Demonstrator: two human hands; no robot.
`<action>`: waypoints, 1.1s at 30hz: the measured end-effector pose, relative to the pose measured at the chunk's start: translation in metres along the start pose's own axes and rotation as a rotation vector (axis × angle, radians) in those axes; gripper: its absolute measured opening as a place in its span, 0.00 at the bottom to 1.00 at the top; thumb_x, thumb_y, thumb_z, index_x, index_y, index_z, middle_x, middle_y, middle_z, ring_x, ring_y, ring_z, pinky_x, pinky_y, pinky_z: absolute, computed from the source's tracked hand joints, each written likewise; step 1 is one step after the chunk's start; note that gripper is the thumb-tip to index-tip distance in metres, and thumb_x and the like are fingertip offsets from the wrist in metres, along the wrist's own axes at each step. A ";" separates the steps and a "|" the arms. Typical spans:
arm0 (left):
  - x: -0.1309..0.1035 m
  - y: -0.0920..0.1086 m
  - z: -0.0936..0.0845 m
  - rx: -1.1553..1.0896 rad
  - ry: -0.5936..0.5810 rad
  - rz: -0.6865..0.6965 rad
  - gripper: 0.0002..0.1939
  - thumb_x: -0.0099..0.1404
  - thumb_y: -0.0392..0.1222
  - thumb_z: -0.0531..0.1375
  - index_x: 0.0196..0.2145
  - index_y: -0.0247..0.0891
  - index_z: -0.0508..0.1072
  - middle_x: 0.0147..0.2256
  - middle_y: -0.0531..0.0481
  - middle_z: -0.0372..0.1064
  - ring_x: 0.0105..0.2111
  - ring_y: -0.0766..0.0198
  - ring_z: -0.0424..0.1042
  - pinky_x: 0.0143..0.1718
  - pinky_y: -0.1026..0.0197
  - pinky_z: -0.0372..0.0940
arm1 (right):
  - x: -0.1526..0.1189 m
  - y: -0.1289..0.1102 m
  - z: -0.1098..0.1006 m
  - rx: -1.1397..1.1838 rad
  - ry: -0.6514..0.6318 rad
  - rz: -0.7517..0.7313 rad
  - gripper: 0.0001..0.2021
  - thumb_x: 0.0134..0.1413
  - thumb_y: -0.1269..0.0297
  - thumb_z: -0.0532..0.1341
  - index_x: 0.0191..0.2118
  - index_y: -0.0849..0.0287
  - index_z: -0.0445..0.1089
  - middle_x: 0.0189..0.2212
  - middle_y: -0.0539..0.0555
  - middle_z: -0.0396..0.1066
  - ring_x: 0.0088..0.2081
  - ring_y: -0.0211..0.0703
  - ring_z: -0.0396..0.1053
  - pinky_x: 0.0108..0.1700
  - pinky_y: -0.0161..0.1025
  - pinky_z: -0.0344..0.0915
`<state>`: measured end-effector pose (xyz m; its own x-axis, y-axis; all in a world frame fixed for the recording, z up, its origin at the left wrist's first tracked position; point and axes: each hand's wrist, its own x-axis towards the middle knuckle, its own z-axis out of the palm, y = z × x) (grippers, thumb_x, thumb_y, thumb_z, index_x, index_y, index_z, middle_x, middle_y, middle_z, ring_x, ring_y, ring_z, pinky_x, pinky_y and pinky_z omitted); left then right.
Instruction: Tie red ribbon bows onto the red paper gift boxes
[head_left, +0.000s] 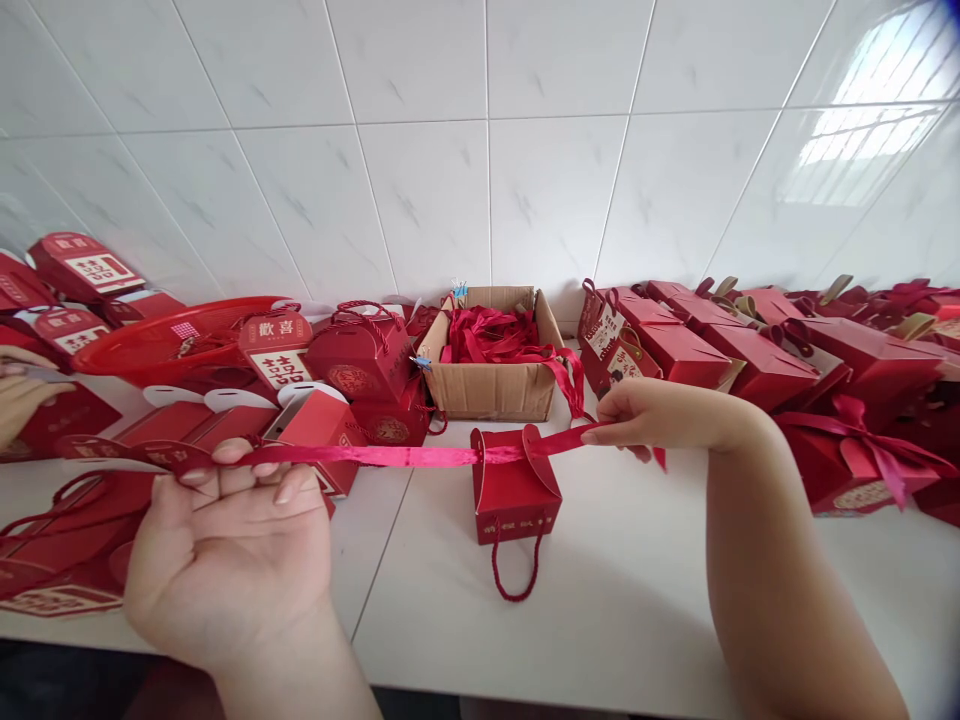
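A small red gift box stands on the white table before me, its dark red rope handle hanging down the front. Through the slots of its two raised end flaps runs a shiny red ribbon, stretched nearly level to both sides. My left hand, palm up, holds the ribbon's left length in its curled fingers. On the other side my right hand pinches the ribbon between thumb and fingers, close to the box's right flap. Part of the ribbon's left end is hidden at my left fingers.
Behind the box stands an open cardboard box full of loose red ribbons. Red gift boxes fill the right side; others crowd the left, around a red plastic tray. Another person's hand shows at far left. A tiled wall rises behind.
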<state>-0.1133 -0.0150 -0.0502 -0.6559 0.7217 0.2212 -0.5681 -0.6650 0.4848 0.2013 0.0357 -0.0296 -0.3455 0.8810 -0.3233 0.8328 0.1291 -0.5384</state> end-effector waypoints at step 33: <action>-0.011 -0.053 0.110 0.554 -0.760 0.187 0.06 0.55 0.35 0.68 0.32 0.43 0.81 0.31 0.54 0.78 0.32 0.69 0.75 0.36 0.70 0.69 | -0.022 -0.018 -0.014 1.083 0.593 -0.776 0.16 0.56 0.49 0.60 0.31 0.55 0.78 0.23 0.51 0.74 0.23 0.36 0.69 0.28 0.35 0.69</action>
<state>-0.0213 0.0339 0.0149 -0.1036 0.6747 0.7308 -0.0436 -0.7371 0.6744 0.1999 0.0200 -0.0023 -0.0985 0.8400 0.5336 -0.2954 0.4874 -0.8217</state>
